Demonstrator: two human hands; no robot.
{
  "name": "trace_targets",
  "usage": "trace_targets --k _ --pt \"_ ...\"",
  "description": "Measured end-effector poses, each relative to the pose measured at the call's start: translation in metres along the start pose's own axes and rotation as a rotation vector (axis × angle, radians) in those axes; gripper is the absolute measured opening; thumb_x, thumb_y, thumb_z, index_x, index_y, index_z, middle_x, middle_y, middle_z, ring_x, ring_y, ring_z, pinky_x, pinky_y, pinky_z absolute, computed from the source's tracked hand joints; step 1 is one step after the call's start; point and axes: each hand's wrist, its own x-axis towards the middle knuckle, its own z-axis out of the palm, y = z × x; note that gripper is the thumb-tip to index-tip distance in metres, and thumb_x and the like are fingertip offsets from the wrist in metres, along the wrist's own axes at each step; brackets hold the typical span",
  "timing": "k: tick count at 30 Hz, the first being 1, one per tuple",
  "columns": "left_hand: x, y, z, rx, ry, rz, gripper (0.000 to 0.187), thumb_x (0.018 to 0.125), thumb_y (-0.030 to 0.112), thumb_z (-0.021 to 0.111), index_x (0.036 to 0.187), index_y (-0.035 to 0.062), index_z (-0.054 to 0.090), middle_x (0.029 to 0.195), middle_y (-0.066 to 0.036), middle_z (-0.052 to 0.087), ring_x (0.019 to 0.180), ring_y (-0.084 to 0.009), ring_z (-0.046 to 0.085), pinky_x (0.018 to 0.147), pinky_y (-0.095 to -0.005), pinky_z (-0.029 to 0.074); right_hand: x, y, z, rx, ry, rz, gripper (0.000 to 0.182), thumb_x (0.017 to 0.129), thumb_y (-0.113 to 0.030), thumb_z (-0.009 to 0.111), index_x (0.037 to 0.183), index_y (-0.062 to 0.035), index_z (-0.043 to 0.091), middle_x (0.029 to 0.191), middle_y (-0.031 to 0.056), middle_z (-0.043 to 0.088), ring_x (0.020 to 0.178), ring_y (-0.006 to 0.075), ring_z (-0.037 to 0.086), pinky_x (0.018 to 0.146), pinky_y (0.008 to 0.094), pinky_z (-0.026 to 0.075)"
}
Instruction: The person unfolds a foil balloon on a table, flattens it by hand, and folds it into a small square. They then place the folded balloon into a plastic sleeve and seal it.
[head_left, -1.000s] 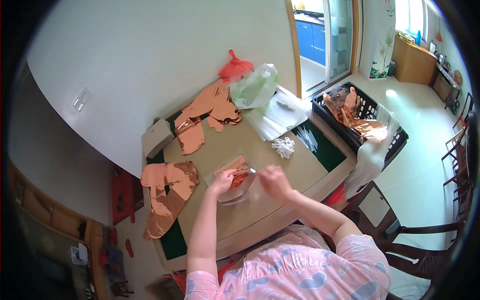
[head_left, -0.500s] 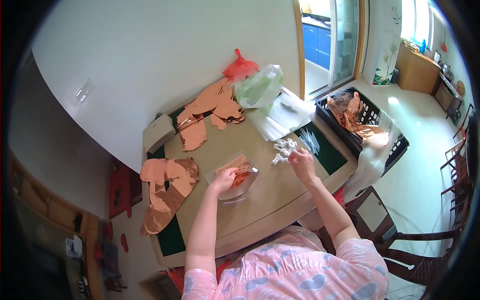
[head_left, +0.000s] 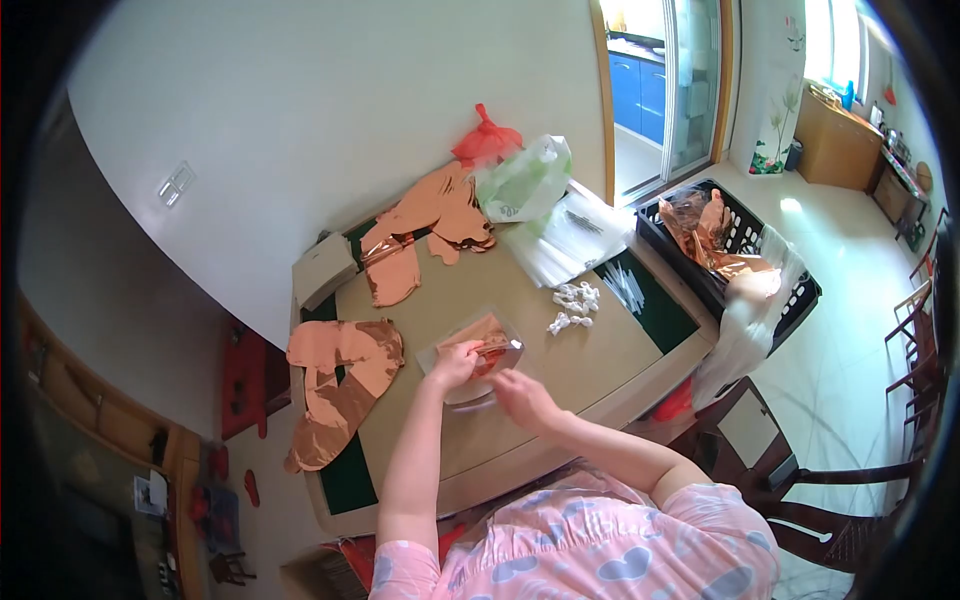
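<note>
On the brown table top lies a clear plastic bag [head_left: 455,402] with a folded copper-coloured foil balloon [head_left: 484,333] in it. My left hand [head_left: 457,364] is closed on the bag and the foil at its left side. Close to the bag's lower right edge is my right hand [head_left: 527,399], fingers pinched together; what they hold, if anything, is too small to make out. Several white ribbon bundles [head_left: 576,300] lie to the right. Flat foil balloons rest on the left [head_left: 345,385] and at the back [head_left: 430,208] of the table.
White straws [head_left: 624,287] lie at the table's right side, beside a stack of clear bags [head_left: 565,245]. A green-white plastic bag [head_left: 525,180], a red bag [head_left: 485,138] and a cardboard box [head_left: 323,270] sit at the back. A black crate [head_left: 690,275] of foil stands right.
My right hand has moved left from the white ribbon bundles to the clear bag. My left hand stays on the bag. The view has shifted slightly.
</note>
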Motion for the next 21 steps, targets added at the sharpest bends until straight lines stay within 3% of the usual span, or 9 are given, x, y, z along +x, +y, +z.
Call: trace_targets --k 2,5,8,10,11,14,16,19,21 --pt "0.018 -0.028 0.013 -0.108 0.021 0.037 0.038 0.091 0.008 0.041 0.125 0.0017 0.055 0.122 -0.015 0.061 0.106 -0.0231 0.062 0.093 -0.0321 0.047 -0.005 0.008 0.020 -0.311 -0.129 -0.121 0.038 0.081 -0.011 0.059 0.118 -0.0031 0.056 0.120 0.0120 0.059 0.112 0.0280 0.055 0.094 0.0384 0.044" --pt "0.025 -0.041 0.021 -0.189 0.025 0.073 0.038 0.090 0.007 0.043 0.126 0.0012 0.055 0.122 -0.016 0.060 0.106 -0.0261 0.062 0.094 -0.0339 0.047 0.003 0.026 0.040 -0.574 -0.002 -0.296 0.038 0.083 -0.017 0.057 0.117 0.0000 0.055 0.119 0.0134 0.056 0.118 0.0296 0.049 0.102 0.0414 0.036" --pt "0.012 -0.030 0.020 -0.056 0.064 0.129 0.039 0.089 0.010 0.046 0.126 0.0014 0.054 0.124 -0.018 0.058 0.110 -0.0300 0.059 0.096 -0.0354 0.046 0.013 0.023 0.044 -0.553 0.049 -0.250 0.041 0.083 -0.019 0.059 0.117 0.0024 0.054 0.126 0.0146 0.053 0.115 0.0280 0.051 0.103 0.0406 0.035" --pt "0.002 -0.022 0.027 0.061 0.126 0.153 0.040 0.089 0.012 0.048 0.127 0.0013 0.053 0.126 -0.017 0.058 0.114 -0.0299 0.057 0.097 -0.0353 0.045 0.013 0.021 0.036 -0.449 -0.057 -0.219 0.036 0.082 -0.016 0.059 0.114 -0.0001 0.057 0.122 0.0134 0.056 0.111 0.0285 0.053 0.100 0.0394 0.039" --pt "-0.004 -0.019 0.032 0.039 0.146 0.169 0.047 0.088 0.022 0.052 0.132 0.0055 0.050 0.128 -0.021 0.055 0.118 -0.0322 0.053 0.100 -0.0377 0.042 0.010 0.021 0.029 -0.398 -0.114 -0.202 0.033 0.082 -0.015 0.059 0.112 -0.0014 0.059 0.120 0.0128 0.058 0.109 0.0287 0.054 0.098 0.0389 0.040" --pt "-0.010 -0.033 0.065 0.296 0.260 0.242 0.063 0.089 0.042 0.053 0.143 0.0130 0.037 0.146 -0.023 0.032 0.136 -0.0363 0.030 0.112 -0.0442 0.024 -0.019 0.024 -0.011 -0.124 -0.024 -0.238 0.021 0.080 -0.009 0.060 0.100 -0.0053 0.064 0.100 0.0109 0.064 0.097 0.0296 0.059 0.088 0.0386 0.046" --pt "-0.025 -0.025 0.074 0.432 0.267 0.226 0.071 0.090 0.050 0.052 0.147 0.0146 0.029 0.152 -0.023 0.019 0.141 -0.0379 0.018 0.114 -0.0473 0.017 -0.025 0.029 -0.046 -0.203 0.099 -0.127 0.014 0.078 -0.004 0.060 0.090 -0.0079 0.067 0.083 0.0107 0.063 0.085 0.0307 0.060 0.078 0.0394 0.049" --pt "-0.019 -0.034 0.086 0.399 0.306 0.212 0.077 0.088 0.058 0.048 0.149 0.0181 0.025 0.154 -0.021 0.013 0.143 -0.0363 0.011 0.115 -0.0507 0.012 -0.021 0.051 -0.086 -0.211 0.343 -0.009 0.013 0.078 0.000 0.059 0.089 -0.0055 0.066 0.080 0.0136 0.060 0.080 0.0328 0.058 0.071 0.0411 0.048" --pt "-0.020 -0.036 0.088 0.402 0.313 0.220 0.074 0.089 0.054 0.051 0.148 0.0166 0.027 0.154 -0.021 0.015 0.143 -0.0366 0.013 0.114 -0.0507 0.014 -0.020 0.063 -0.110 -0.365 0.422 0.031 0.014 0.078 0.000 0.060 0.090 -0.0052 0.065 0.082 0.0137 0.060 0.081 0.0320 0.058 0.072 0.0408 0.048"
